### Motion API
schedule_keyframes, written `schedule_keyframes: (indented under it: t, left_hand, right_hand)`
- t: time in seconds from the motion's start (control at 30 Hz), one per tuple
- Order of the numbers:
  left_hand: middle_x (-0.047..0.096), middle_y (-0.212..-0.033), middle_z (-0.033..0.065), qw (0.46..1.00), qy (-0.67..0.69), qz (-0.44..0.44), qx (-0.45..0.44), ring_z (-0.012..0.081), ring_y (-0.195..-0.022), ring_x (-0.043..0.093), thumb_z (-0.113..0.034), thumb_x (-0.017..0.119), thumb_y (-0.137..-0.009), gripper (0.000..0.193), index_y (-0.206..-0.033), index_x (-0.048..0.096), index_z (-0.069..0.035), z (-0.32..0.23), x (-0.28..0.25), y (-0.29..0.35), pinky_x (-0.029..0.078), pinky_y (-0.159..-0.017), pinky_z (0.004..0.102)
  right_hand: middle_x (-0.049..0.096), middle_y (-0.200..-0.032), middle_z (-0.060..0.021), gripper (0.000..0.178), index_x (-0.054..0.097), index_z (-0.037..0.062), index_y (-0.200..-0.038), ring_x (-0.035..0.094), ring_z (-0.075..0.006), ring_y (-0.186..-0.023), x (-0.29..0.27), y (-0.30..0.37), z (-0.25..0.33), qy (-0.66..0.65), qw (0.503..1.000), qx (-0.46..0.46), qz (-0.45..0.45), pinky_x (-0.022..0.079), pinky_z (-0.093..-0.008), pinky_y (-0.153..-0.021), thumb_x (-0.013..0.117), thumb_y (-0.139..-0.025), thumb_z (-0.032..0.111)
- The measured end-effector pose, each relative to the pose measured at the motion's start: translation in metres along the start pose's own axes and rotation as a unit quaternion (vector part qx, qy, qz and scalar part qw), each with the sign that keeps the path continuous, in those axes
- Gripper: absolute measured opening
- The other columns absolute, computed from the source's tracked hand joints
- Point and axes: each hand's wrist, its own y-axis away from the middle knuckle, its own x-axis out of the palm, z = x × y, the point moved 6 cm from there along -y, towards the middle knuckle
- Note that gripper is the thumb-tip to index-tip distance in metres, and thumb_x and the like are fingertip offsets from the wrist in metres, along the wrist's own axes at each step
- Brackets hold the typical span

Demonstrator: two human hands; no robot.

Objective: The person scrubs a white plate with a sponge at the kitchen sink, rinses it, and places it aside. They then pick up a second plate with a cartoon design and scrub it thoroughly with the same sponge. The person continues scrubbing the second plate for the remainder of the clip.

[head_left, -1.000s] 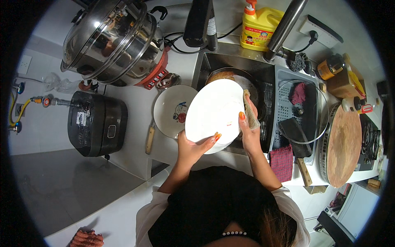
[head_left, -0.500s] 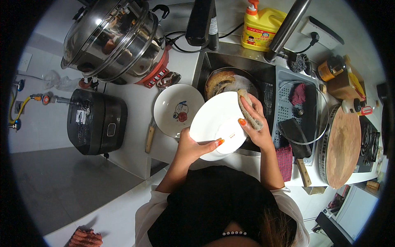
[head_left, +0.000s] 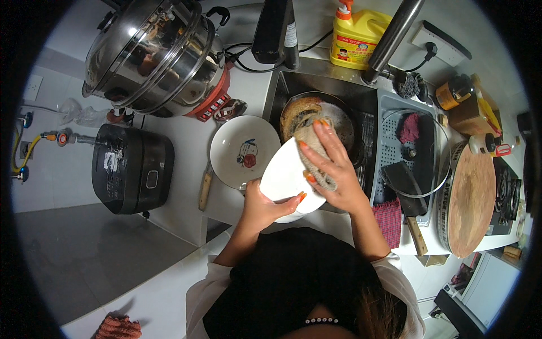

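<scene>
A white bowl [head_left: 280, 174], tilted with its underside toward me, is gripped at its near left edge by my left hand [head_left: 264, 204], the thumb lying across its outside. My right hand [head_left: 339, 178] presses a beige-grey dishcloth [head_left: 311, 148] onto the bowl's right part, hiding that side. Just to the left, a second white bowl [head_left: 228, 148] with a printed red and blue motif rests on the counter. Behind the held bowl, a dark pan [head_left: 349, 121] with a brownish cloth-like item and suds sits in the sink [head_left: 280, 85].
A steel steamer pot [head_left: 164, 56] and a black rice cooker [head_left: 132, 169] stand left. A knife [head_left: 206, 189] lies beside the printed bowl. Right are a grey drain basket [head_left: 385, 141], a cleaver [head_left: 407, 192], a glass lid [head_left: 450, 150] and a round chopping board [head_left: 471, 198]. A yellow detergent jug [head_left: 361, 34] stands behind.
My right hand has slid the dishcloth from the bowl's right rim up and left over its outside, fingers now spread across the cloth. The bowl has tilted; my left hand keeps its hold.
</scene>
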Motion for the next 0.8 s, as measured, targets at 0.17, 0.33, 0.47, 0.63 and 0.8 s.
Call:
schedule_keyframes:
  t: [0.17,0.33,0.47,0.63,0.8]
  left_hand:
    - [0.067,-0.089,0.0083,1.000,-0.005,-0.009,0.014,0.0124,-0.081,0.063,-0.005,0.077,-0.062,0.042,-0.100,0.061,0.002,0.006,-0.003,0.000,0.051,-0.072,0.0286]
    - [0.067,-0.090,0.0076,0.999,0.000,-0.018,0.036,0.0127,-0.084,0.063,-0.005,0.077,-0.059,0.045,-0.101,0.061,0.001,-0.001,-0.001,0.000,0.051,-0.074,0.0288]
    - [0.068,-0.089,0.0078,0.999,0.041,-0.016,0.018,0.0129,-0.083,0.064,-0.005,0.077,-0.062,0.041,-0.100,0.062,0.001,0.004,-0.002,0.003,0.051,-0.073,0.0285]
    - [0.068,-0.084,0.0081,1.000,0.028,0.000,-0.012,0.0125,-0.076,0.064,-0.006,0.077,-0.064,0.035,-0.095,0.063,0.003,0.011,-0.001,0.005,0.052,-0.070,0.0280]
    - [0.068,-0.080,0.0099,0.999,-0.040,-0.010,0.025,0.0132,-0.072,0.065,-0.008,0.076,-0.064,0.031,-0.090,0.064,0.004,0.001,-0.003,0.004,0.052,-0.066,0.0283]
  right_hand:
    - [0.037,-0.145,-0.0094,0.051,0.060,0.0245,-0.123,0.032,-0.0344,-0.134,0.013,-0.011,0.024,0.027,0.997,-0.045,0.059,0.025,-0.0492,-0.108,0.069,-0.072,0.020]
    - [0.041,-0.143,-0.0046,0.055,0.060,0.0271,-0.122,0.035,-0.0319,-0.132,0.023,-0.011,0.038,0.044,0.993,-0.060,0.095,0.023,-0.0518,-0.109,0.070,-0.067,0.023]
    - [0.045,-0.139,-0.0042,0.056,0.060,0.0263,-0.122,0.036,-0.0296,-0.132,0.018,-0.016,0.040,0.082,0.992,-0.045,0.079,0.023,-0.0500,-0.109,0.069,-0.067,0.021]
    - [0.043,-0.138,-0.0110,0.052,0.057,0.0206,-0.126,0.035,-0.0368,-0.130,0.007,-0.013,0.016,0.041,0.999,0.006,0.004,0.027,-0.0495,-0.107,0.066,-0.075,0.019]
    - [0.042,-0.136,-0.0178,0.052,0.049,0.0132,-0.133,0.037,-0.0373,-0.127,0.002,0.001,-0.018,-0.072,0.990,0.108,-0.054,0.027,-0.0438,-0.107,0.058,-0.081,0.016]
